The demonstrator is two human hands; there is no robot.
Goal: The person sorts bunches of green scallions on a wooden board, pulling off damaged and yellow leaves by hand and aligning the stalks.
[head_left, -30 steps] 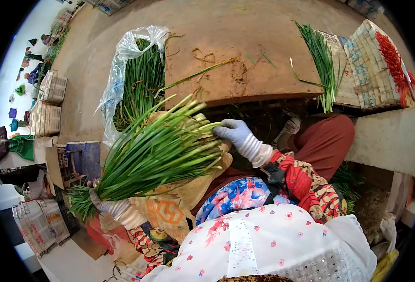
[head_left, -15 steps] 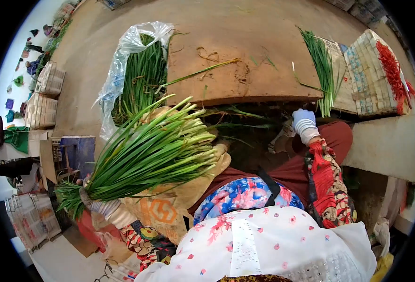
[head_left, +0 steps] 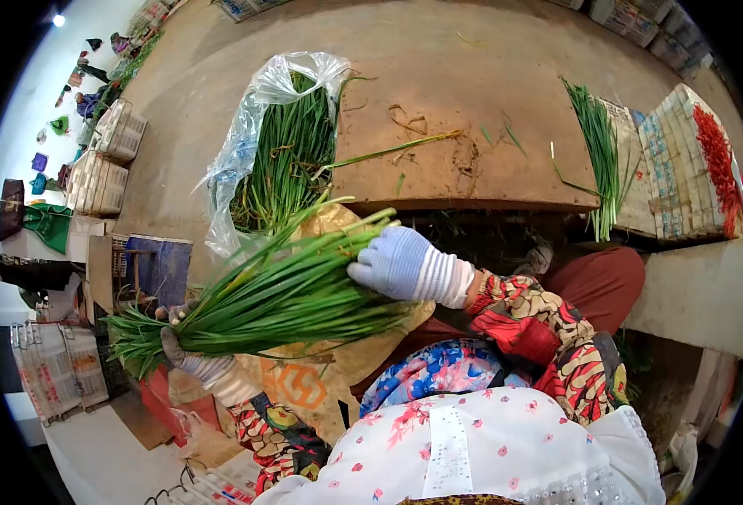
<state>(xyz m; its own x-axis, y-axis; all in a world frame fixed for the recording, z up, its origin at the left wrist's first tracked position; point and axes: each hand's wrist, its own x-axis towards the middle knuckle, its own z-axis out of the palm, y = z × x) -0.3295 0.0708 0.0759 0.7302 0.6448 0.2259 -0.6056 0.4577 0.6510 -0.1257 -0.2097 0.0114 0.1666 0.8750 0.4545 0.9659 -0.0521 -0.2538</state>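
A large fanned bunch of garlic chives (head_left: 279,295) lies across my lap, leaf tips to the left and pale stem ends to the right. My left hand (head_left: 178,337), in a soiled glove, is closed around the leafy end. At the stem end, my right hand (head_left: 398,263), in a blue-and-white knit glove, has its fingers curled over the stalks and hides part of them. Just beyond the bunch stands a clear plastic bag (head_left: 258,94) packed with more chives (head_left: 291,156).
A brown board (head_left: 472,181) with loose leaf scraps is in front of me. To its right lie a smaller chive bundle (head_left: 600,160) and a crate (head_left: 670,160) with red strips (head_left: 716,164) on it. Stacked crates (head_left: 98,181) and a blue bin (head_left: 159,268) stand to the left.
My right hand has moved left from beside my knee to the stem end of the bunch and closed on it. My left hand keeps its hold. The view has shifted slightly.
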